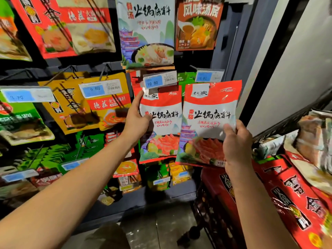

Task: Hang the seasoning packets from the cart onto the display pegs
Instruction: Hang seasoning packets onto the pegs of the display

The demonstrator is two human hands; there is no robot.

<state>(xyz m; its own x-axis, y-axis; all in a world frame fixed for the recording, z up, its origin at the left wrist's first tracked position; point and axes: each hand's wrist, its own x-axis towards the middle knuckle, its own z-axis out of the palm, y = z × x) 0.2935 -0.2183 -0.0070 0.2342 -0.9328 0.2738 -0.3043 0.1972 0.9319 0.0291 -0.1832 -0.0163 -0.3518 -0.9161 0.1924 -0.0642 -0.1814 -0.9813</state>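
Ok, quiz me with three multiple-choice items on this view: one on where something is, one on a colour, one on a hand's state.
1. The loose packet sits where? A on a table; B just right of the hanging packet; C in a drawer.
2. Its top band is: A green; B yellow; C red.
3. The right hand is: A gripping the loose packet; B flat and empty; C out of view.
Answers: B, it is held up beside its hanging twin; C, red runs across its top; A, the thumb clamps its front near the lower right edge.
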